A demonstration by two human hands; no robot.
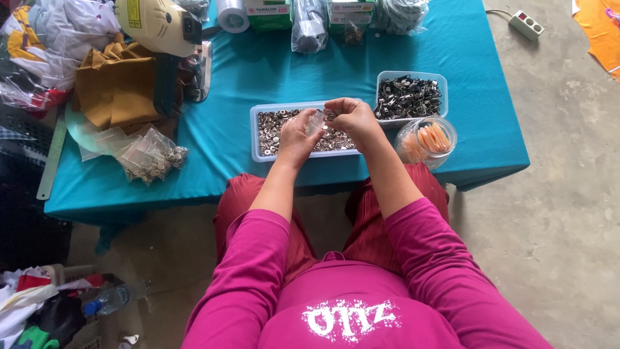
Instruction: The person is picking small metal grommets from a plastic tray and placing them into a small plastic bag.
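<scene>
Both hands are pinching a little clear plastic bag [316, 121] between them, left hand [296, 137] fingers curled round its lower end, right hand [354, 119] closed on top. It's held right over the tray of metal studs [271, 129] on the teal table [226, 129], with a tub of dark clips [409, 97] and a jar of orange bits [427, 139] just to the right.

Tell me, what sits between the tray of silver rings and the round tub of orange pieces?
In the head view, the right hand and its wrist cross that stretch, over bare teal tablecloth, between the tray of silver rings and the round tub.
</scene>
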